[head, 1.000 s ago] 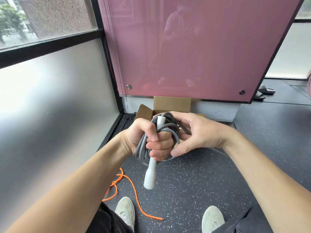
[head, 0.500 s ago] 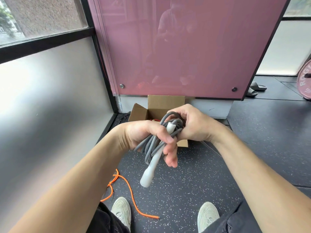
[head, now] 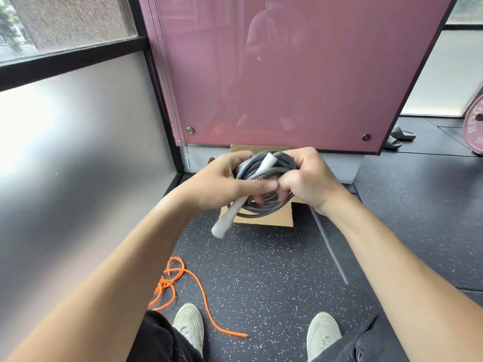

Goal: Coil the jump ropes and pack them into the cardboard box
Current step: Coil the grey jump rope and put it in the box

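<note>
While both hands clamp it, grey jump rope (head: 264, 176) sits coiled between palms, above cardboard box (head: 271, 218). Left hand (head: 224, 178) grips coil's near-left edge, right hand (head: 308, 178) opposite edge. Cord looks light, springy, likely to unwind; white handle (head: 224, 220) dangles below left fingers. Best hold: across bundled loops.

Only legible text: pink weight plate (head: 474, 126) at the floor's far right edge is showing partial letters "ROG", rest cut off.
</note>
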A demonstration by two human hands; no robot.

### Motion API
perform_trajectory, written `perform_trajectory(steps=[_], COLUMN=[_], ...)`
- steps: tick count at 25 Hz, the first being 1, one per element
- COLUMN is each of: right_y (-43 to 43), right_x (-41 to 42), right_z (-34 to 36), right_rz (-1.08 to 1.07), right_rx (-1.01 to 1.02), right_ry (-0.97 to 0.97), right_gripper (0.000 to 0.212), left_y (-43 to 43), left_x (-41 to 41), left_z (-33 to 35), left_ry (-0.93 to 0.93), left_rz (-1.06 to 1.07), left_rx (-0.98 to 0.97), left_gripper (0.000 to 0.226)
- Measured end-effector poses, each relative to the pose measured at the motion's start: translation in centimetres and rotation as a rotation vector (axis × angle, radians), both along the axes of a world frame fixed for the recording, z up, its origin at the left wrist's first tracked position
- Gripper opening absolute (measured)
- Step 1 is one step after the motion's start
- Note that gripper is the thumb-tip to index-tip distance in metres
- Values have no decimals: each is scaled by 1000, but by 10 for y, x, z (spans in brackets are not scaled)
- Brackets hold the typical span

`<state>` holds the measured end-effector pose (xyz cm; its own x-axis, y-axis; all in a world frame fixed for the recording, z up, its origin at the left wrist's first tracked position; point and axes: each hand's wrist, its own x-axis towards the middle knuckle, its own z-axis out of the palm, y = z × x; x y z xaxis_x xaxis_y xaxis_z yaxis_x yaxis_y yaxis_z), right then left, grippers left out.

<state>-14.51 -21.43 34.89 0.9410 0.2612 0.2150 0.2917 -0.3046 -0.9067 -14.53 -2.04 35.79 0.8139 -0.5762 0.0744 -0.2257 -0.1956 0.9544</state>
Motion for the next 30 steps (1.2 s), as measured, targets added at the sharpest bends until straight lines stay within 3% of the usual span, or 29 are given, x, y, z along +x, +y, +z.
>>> perform_trajectory(steps=[2, 4, 6, 8, 10, 13, 15, 18, 23, 24, 25, 28, 30], right_y=[-2, -3, -3, -5, -11, -21, -26, -24, -4, -2, -1, -9, -16], right_x=[3, 2, -3, -8, -11, -4, -1, -1, -10, -12, -13, -10, -9], right_z=[-1, -1, 1, 3, 4, -2, -6, -12, -16, -16, -15, -12, -10], right_rz=[-134, -178, -191, -94, 62, 121, 36, -57, 99, 135, 163, 280, 370], right_rx=[37, 110, 184, 240, 280, 382, 277, -64, -240, -240, -183, 233, 468], right_ry=[57, 137, 208, 261, 232, 204, 190, 174, 191, 186, 193, 272, 310], right_gripper=[27, 30, 27, 13, 12, 33, 28, 31, 17, 25, 34, 18, 23], left_y=[-11, -21, -28, -26, -19, -13, -10, -5, -4, -1, 4, 13, 14], left_x=[0, -5, -8, -4, 2, 3, 2, 5, 12, 14, 16, 21, 21], left_z=[-7, -13, -14, -13, -12, -9, -5, -2, -10, -9, -8, -10, -10], left_ry=[-154, -427, -577, -529, -464, -414, -387, -346, -394, -393, -383, -319, -261], left_rz=[188, 376, 456, 437, 428, 425, 442, 529, 834, 873, 899, 913, 904], left_rx=[-8, 121, 198, 156, 105, 56, 4, -85, 35, 60, 78, 64, 24], left_gripper=[32, 26, 29, 23, 16, 11, 12, 14, 9, 6, 6, 10, 12])
